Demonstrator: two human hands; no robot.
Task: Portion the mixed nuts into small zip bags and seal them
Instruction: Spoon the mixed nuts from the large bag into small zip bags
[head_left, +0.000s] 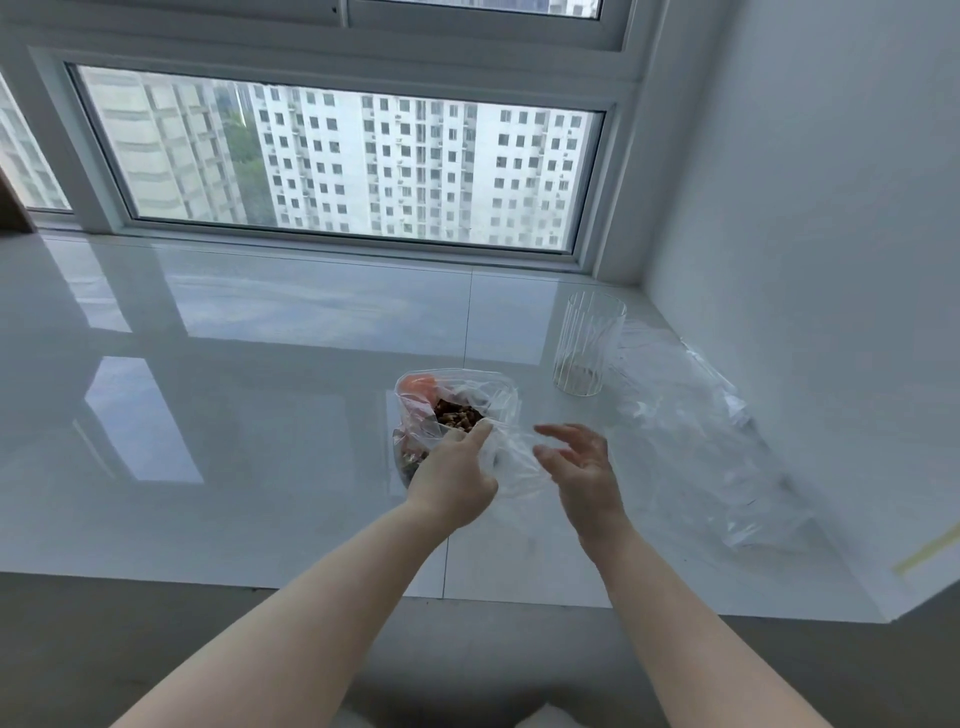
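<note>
On the glossy white tabletop (260, 415) below the window, a clear zip bag (467, 400) stands open with brown mixed nuts (457, 414) showing inside it and something orange-pink at its far left edge; what that is cannot be told. The left hand (452, 478) pinches the bag's near rim between thumb and forefinger, while the right hand (582, 467) hovers just beside it, fingers apart and loosely curved, holding nothing. The step in hand looks like closing the mouth, so the free hand would do well to catch the opposite end of the zip strip, line both lips up flat, and press along it with the nuts kept well below the seal. A ribbed clear glass (589, 345) stands further right, near empty with only a dark trace at its bottom. Loose clear plastic bags (727, 447) lie crumpled beside the wall.
</note>
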